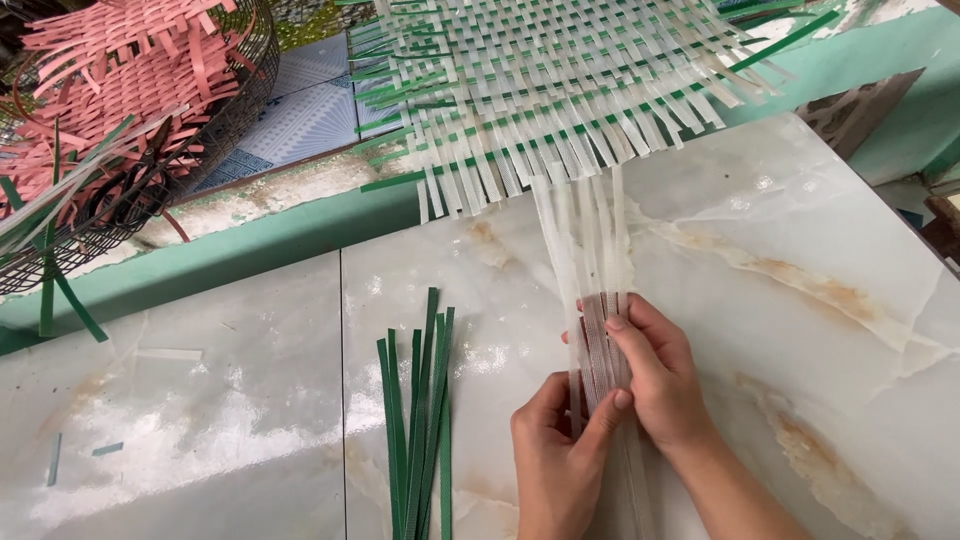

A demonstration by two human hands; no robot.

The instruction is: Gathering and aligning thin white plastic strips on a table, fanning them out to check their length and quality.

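My left hand (558,445) and my right hand (660,375) together pinch a bundle of translucent white plastic strips (590,260) that lies lengthwise on the marble floor. The strips run from my fingers up to the near edge of a woven mat (560,90) of white and green strips at the top of the view. My right thumb presses on top of the bundle; my left thumb and fingers grip it from the left side. A loose bunch of dark green strips (420,420) lies on the floor just left of my left hand.
A dark wire basket (215,120) at the top left holds pink woven pieces (120,90) and loose strips. A green painted ledge (250,250) borders the marble floor (800,300). Small strip offcuts (165,354) lie at the left.
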